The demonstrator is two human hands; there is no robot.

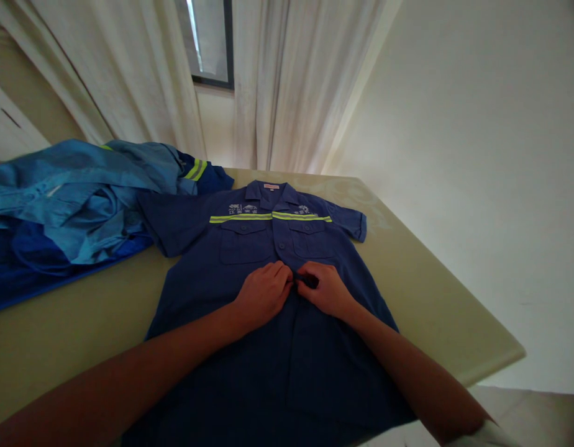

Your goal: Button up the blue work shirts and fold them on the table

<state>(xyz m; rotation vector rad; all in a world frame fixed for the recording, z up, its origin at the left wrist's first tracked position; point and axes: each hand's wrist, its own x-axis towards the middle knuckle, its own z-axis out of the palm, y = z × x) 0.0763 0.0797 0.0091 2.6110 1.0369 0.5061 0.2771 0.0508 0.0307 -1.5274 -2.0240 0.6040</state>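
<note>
A navy short-sleeved work shirt (240,267) lies front side up, its collar pointing away from me and a yellow-and-grey reflective stripe across the chest. My left hand (267,288) pinches the shirt's front placket from the left, below the chest pockets. From the right, my right hand (325,287) pinches the same placket, its fingertips almost meeting the left ones. Whatever button sits between the fingers is hidden. One button (281,246) shows on the placket just above my hands.
The shirt rests on a pale yellow-green table (436,310), whose right edge runs toward a white wall (492,155). Crumpled light-blue and dark-blue clothes (82,192) are heaped on the left. Pale curtains (305,81) hang behind, beside a window (207,40).
</note>
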